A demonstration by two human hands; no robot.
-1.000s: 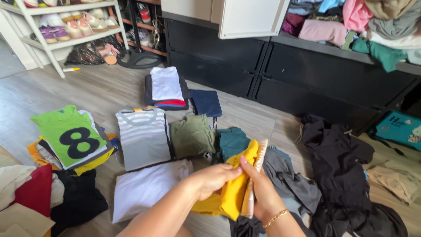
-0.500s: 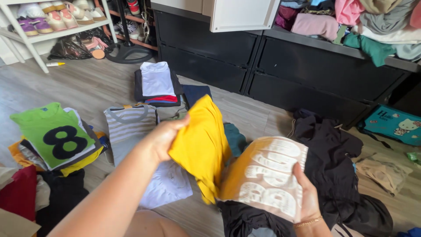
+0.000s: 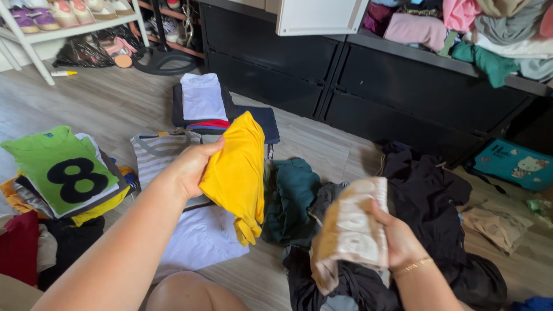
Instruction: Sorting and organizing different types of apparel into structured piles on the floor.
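My left hand (image 3: 187, 167) grips a plain yellow garment (image 3: 236, 173) that hangs down over the folded clothes on the floor. My right hand (image 3: 397, 236), with a thin gold bracelet at the wrist, holds a bunched mustard garment with large white print (image 3: 348, 230) above a dark heap. The two garments are apart, each in its own hand. Under the yellow garment lie a folded white shirt (image 3: 196, 239) and a grey striped shirt (image 3: 155, 150).
A green shirt with a black numeral (image 3: 60, 170) tops a pile at left. A folded stack (image 3: 201, 103) and a navy piece sit farther back. Teal cloth (image 3: 294, 196) and black clothes (image 3: 432, 196) lie right. Black drawers (image 3: 403, 98), a shoe rack (image 3: 34, 34) and a cluttered shelf stand behind.
The yellow and printed garments, held together a second ago, have come apart. My right hand has crumpled the printed one, which was spread flat half a second ago.
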